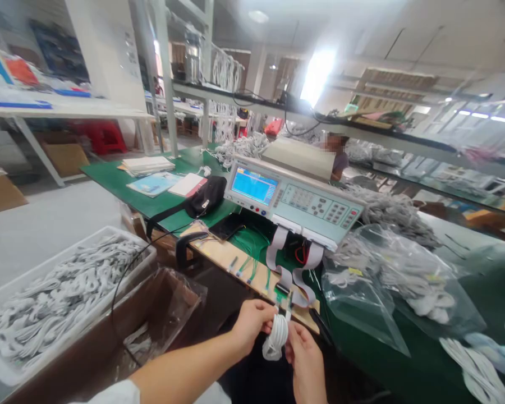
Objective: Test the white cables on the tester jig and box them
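Before one flat, pale wooden board point(219, 254), one rounded coil of smooth white cable point(275, 338) is pinched by the bare left hand point(251, 325) and bare right hand point(307, 359); beyond, two flat grey ribbon cables point(272, 255) are draped beneath one boxy, pale-green instrument point(293, 203).

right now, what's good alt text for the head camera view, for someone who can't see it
A person's left hand and right hand hold a coiled white cable at a green workbench. Beyond them stands an instrument with a lit blue screen; a white bin heaped with cables is at left, clear bags at right.
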Demonstrator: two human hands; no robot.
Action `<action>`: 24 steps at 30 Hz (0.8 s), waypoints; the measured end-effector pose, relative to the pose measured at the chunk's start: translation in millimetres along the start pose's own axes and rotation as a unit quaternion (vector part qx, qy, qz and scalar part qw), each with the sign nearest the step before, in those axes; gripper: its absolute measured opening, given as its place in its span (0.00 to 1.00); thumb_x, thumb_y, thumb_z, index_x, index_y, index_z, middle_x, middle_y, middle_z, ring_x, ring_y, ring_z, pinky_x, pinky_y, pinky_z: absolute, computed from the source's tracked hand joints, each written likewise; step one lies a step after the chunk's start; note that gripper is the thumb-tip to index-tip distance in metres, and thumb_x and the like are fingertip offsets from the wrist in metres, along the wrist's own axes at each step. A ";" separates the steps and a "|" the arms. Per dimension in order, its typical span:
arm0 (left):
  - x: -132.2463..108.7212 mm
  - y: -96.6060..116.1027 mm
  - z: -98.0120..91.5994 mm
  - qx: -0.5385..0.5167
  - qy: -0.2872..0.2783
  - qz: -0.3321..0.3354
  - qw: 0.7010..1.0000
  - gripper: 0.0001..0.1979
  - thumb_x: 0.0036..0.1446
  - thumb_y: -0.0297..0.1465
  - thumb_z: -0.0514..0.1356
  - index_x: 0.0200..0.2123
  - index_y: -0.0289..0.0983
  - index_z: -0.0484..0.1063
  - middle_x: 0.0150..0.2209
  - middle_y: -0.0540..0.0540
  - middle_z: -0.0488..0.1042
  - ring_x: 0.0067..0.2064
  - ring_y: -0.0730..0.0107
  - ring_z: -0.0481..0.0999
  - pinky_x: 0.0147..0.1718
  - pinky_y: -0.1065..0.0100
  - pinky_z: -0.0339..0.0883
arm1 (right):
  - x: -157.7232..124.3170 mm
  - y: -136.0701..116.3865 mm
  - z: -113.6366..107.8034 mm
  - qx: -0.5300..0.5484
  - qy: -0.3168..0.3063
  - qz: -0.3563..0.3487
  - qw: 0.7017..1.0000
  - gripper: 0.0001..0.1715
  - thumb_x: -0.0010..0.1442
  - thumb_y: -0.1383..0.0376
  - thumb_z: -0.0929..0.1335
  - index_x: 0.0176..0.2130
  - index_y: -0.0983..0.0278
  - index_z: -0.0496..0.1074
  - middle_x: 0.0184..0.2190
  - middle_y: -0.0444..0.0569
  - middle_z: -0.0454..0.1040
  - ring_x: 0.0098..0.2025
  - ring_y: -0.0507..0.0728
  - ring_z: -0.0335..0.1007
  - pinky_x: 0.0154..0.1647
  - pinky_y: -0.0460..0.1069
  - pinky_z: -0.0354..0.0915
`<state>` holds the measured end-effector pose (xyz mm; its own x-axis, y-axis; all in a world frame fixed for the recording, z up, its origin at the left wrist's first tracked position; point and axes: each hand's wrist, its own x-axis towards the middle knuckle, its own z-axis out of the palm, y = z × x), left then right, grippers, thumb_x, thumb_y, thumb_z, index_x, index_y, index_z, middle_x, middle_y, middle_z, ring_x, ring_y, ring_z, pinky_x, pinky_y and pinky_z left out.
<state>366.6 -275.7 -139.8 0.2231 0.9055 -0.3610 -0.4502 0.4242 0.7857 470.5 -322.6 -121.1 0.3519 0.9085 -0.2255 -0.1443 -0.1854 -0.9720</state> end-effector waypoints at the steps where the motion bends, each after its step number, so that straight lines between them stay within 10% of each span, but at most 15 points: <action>1: 0.1 1.2 1.1 -0.002 0.001 0.004 1.000 0.14 0.34 0.36 0.63 0.21 0.30 0.69 0.15 0.51 0.65 0.17 0.79 0.62 0.18 0.74 0.56 | 0.4 0.6 0.2 0.003 0.000 -0.005 1.000 0.18 0.41 0.58 0.70 0.31 0.67 0.69 0.14 0.38 0.62 0.15 0.46 0.51 0.13 0.41 0.47; 13: 2.9 22.4 0.7 0.111 -0.092 -0.094 0.985 0.25 0.36 0.50 0.57 0.25 0.33 0.73 0.15 0.55 0.58 0.17 0.81 0.54 0.16 0.75 0.47 | 15.0 5.8 -11.5 -0.085 -0.085 0.070 0.990 0.26 0.40 0.46 0.66 0.23 0.67 0.67 0.10 0.39 0.60 0.11 0.45 0.49 0.09 0.40 0.46; 24: 0.6 15.9 1.6 0.067 -0.097 -0.063 0.991 0.24 0.41 0.48 0.56 0.26 0.29 0.72 0.14 0.51 0.62 0.17 0.79 0.59 0.17 0.75 0.51 | 15.5 -0.7 3.8 -0.112 -0.042 0.028 0.992 0.26 0.47 0.48 0.63 0.31 0.69 0.69 0.09 0.37 0.56 0.11 0.46 0.48 0.09 0.41 0.45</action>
<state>360.9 -268.5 -126.7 0.4379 0.8205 -0.3675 -0.2922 0.5165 0.8049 472.6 -307.0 -123.6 0.2694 0.9207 -0.2823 0.0517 -0.3065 -0.9505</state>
